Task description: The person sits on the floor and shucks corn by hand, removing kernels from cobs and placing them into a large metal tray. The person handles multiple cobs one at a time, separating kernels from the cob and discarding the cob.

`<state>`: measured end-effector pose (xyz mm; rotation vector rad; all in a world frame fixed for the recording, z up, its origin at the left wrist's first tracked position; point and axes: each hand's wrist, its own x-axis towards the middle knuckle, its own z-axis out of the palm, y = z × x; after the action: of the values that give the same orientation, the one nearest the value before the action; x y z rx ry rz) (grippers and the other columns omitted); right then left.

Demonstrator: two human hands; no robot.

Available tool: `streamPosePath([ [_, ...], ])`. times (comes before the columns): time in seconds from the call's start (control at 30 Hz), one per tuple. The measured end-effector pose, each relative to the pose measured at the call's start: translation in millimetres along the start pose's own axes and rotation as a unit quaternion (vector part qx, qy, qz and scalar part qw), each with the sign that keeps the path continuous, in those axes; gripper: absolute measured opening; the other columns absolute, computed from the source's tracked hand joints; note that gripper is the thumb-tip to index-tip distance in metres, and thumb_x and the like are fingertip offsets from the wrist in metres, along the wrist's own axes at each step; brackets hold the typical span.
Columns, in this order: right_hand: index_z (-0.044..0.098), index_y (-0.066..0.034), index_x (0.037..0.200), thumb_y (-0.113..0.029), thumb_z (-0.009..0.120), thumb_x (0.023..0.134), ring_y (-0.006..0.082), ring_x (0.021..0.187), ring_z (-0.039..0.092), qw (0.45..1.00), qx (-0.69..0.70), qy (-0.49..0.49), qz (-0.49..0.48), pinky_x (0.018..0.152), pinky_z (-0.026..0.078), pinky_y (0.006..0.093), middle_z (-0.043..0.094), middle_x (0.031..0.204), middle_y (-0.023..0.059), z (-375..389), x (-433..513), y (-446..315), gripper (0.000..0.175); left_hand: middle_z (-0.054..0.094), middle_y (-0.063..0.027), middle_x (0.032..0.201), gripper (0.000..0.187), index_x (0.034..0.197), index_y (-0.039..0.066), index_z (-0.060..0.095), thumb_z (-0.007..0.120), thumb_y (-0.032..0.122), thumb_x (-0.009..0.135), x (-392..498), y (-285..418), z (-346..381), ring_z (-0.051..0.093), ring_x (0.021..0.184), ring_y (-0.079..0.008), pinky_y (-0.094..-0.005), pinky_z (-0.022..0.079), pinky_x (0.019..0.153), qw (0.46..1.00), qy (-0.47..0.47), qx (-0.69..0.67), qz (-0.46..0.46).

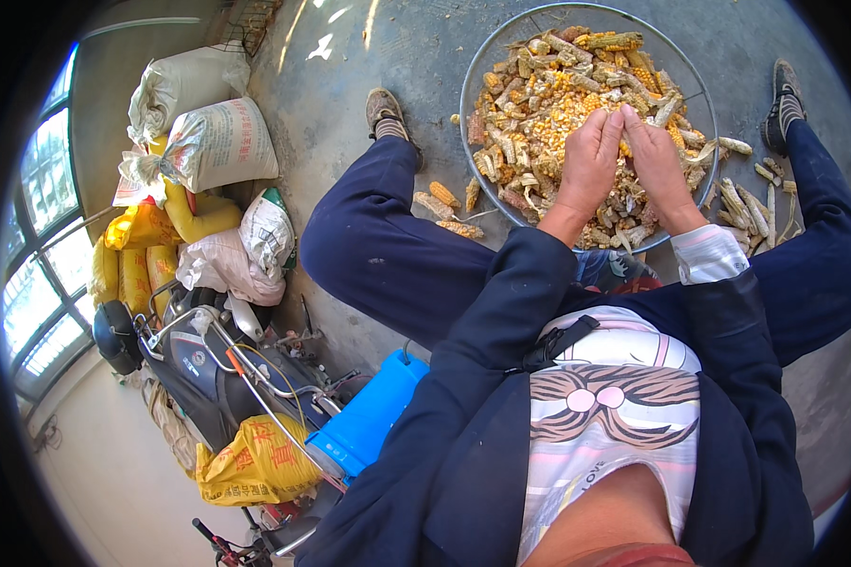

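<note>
A wide round metal-rimmed basket (469, 69) stands on the floor between my spread legs, heaped with corn cobs (613, 41) and loose yellow kernels (574, 106). Above the heap, my left hand (588, 159) and my right hand (656, 166) meet at the thumbs and fingertips. Both have curled fingers around a corn ear, of which only a little yellow shows between and below them; the rest is hidden by the hands.
Beside the basket, a few cobs (459, 228) lie at the left and a pile of husked cobs (744, 209) at the right. Stuffed white sacks (227, 145), yellow sacks (262, 461), a blue bucket (372, 414) and a parked scooter (206, 368) stand along the left.
</note>
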<state>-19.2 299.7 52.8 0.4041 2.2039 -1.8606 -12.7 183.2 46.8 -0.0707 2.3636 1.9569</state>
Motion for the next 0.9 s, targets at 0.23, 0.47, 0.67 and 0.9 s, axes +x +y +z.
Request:
streamPosePath([
  [0.23,0.053,-0.0119,0.067,-0.039,0.051,0.1,0.0059,0.053,0.033,0.957,0.214,-0.031,0.191,0.049,0.027,0.0261,0.041,0.058,-0.0052,-4.0,-7.3,-11.8,0.043,0.051,-0.0178,0.063,0.034,0.079,0.001,0.047,0.052,0.026,0.1,-1.4,0.4,4.7,0.046,0.053,-0.029,-0.0395,0.038,0.051,0.998,0.037,0.032,0.031],
  [0.47,0.051,-0.017,0.065,-0.043,0.051,0.099,0.0038,0.048,0.034,0.97,0.208,0.025,0.126,0.044,0.023,0.0244,0.04,0.057,-0.0085,4.7,-5.1,-4.5,0.043,0.052,-0.0133,0.062,0.034,0.078,0.002,0.05,0.054,0.028,0.099,-8.1,4.2,12.1,0.049,0.053,-0.022,-0.0371,0.04,0.051,0.998,0.003,0.067,0.016],
  [0.67,0.051,-0.0165,0.07,-0.042,0.05,0.099,0.0052,0.043,0.03,0.939,0.223,-0.046,0.26,0.04,0.019,0.0262,0.037,0.055,-0.0083,-10.3,4.3,-0.4,0.038,0.055,-0.0208,0.071,0.029,0.08,0.003,0.048,0.051,0.025,0.099,-8.9,-1.9,11.1,0.055,0.067,-0.0433,-0.0481,0.041,0.056,0.978,0.013,0.169,0.124],
  [0.9,0.049,-0.0172,0.072,-0.041,0.051,0.099,0.0052,0.047,0.032,0.96,0.23,-0.001,0.161,0.044,0.024,0.0252,0.039,0.058,-0.0077,-4.6,4.7,7.8,0.036,0.055,-0.0122,0.076,0.035,0.079,0.007,0.053,0.052,0.038,0.097,-7.5,-3.1,6.6,0.052,0.077,-0.0329,-0.0433,0.037,0.069,0.957,0.034,0.262,0.122],
])
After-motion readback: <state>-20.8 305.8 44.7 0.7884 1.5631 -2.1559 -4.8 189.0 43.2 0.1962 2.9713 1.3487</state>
